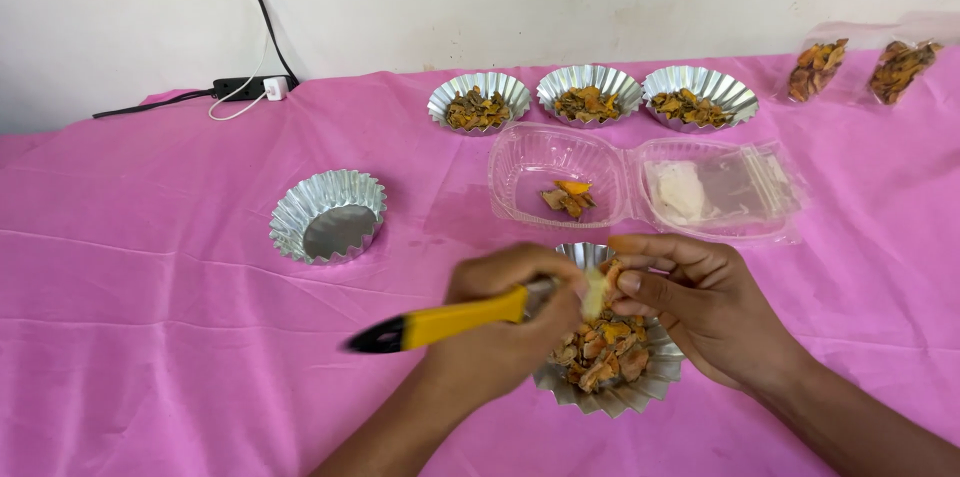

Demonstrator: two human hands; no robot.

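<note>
My left hand [500, 322] grips a tool with a yellow and black handle [440, 324], its handle pointing left. My right hand [690, 302] pinches a pale dried piece [596, 292] against the tool's tip. Both hands hover over a fluted foil cup [625, 392] filled with orange-brown dried chips [605, 347]. Behind them lies an open clear plastic clamshell box [520, 162] with a few chips [567, 198] in its left half and a pale lump [680, 190] under plastic in its right half.
An empty foil cup [328, 217] stands at the left. Three filled foil cups [478, 102] [589, 95] [700, 99] line the back. Two clear bags of chips [815, 67] [900, 67] lie at the far right. A power strip [248, 87] with cables sits by the wall. A pink cloth [150, 267] covers the table.
</note>
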